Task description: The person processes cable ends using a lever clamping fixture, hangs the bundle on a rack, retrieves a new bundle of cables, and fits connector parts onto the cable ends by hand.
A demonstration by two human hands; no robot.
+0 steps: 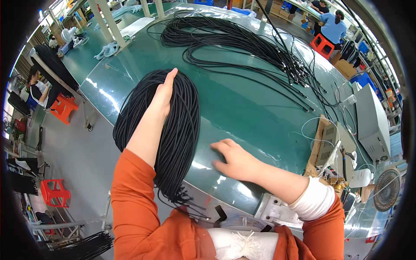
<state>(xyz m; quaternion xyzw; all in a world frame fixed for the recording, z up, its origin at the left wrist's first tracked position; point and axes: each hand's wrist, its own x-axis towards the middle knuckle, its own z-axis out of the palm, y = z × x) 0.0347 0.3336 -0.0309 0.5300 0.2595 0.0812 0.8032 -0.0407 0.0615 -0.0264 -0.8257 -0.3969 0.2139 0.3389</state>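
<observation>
A thick looped bundle of black cords (184,117) lies across the near edge of a green table (242,106), its loose ends hanging over. A worker's left hand (164,96) lies against it; whether the partly hidden fingers grip, I cannot tell. The right hand (236,160), empty, fingers parted, is over the tabletop nearby. Beyond, more black cords (216,37) sprawl.

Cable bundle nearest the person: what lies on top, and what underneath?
The left hand lies over the black bundle. Green tabletop shows beside it; whatever lies directly underneath is covered.
</observation>
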